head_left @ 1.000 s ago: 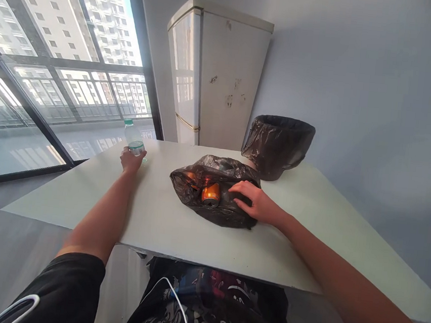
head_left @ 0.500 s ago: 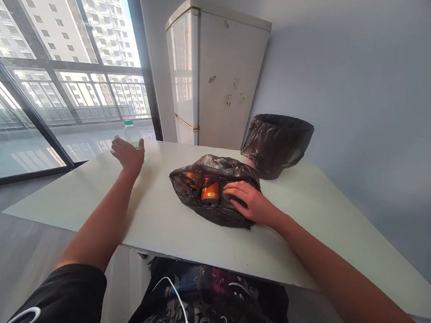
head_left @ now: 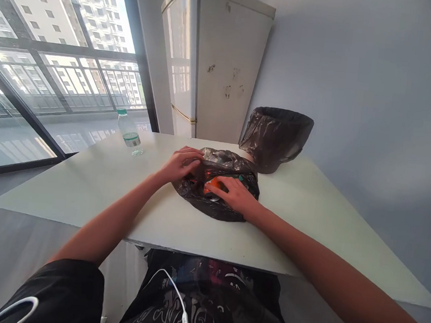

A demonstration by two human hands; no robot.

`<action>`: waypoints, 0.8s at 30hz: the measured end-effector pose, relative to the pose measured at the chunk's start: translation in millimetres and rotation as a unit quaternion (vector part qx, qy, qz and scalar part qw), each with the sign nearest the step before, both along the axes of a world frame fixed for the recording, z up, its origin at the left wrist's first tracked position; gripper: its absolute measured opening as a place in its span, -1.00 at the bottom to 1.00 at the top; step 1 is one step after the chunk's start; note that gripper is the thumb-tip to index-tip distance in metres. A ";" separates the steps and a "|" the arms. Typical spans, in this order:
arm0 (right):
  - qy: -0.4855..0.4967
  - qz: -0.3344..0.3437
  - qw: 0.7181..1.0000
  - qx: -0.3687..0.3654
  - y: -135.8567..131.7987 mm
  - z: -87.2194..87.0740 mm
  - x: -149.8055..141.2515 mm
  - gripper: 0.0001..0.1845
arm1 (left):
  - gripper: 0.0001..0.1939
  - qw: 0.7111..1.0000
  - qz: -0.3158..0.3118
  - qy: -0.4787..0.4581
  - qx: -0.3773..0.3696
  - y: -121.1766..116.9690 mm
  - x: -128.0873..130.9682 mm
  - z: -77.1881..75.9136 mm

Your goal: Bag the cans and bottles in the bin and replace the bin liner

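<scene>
Plainly, the orange can [head_left: 213, 182] lies at the mouth of the black bag [head_left: 218, 213], the right hand [head_left: 237, 195] half-curled over it, whether gripping I cannot tell. The left hand [head_left: 177, 166] bends at the bag's edge, its grip hidden; holding that rim steady should prevent snagging. Farther out, a bottle [head_left: 129, 134] stands on the bench [head_left: 178, 231].
</scene>
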State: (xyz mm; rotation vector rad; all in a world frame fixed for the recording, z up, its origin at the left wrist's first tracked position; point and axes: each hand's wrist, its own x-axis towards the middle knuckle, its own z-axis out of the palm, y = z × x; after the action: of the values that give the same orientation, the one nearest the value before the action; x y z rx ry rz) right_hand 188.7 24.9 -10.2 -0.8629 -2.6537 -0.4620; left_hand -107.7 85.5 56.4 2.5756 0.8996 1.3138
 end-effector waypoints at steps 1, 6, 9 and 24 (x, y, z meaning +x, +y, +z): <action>0.007 -0.008 1.000 0.006 0.6 -0.8 -0.2 -0.26 | -0.73 0.999 -0.026 0.026 0.001 1.2 3.1 -4.5; 0.055 0.011 0.998 0.012 1.4 4.8 0.9 -0.45 | -0.71 0.993 -0.062 0.100 -0.002 6.6 6.0 -18.7; 0.103 0.054 0.993 -0.023 -2.1 15.4 5.2 -0.45 | -0.66 0.992 -0.057 0.110 0.005 1.9 5.4 -16.2; 0.371 0.149 0.909 -0.118 -23.0 35.4 12.9 -0.19 | -0.12 0.972 -0.155 0.107 0.138 -25.2 24.7 -4.7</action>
State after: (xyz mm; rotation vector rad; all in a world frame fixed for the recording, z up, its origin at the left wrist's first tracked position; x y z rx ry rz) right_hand 201.5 1.9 25.2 -0.5239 -2.0760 0.2392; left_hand -83.1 60.3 51.7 2.9591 0.3310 1.1585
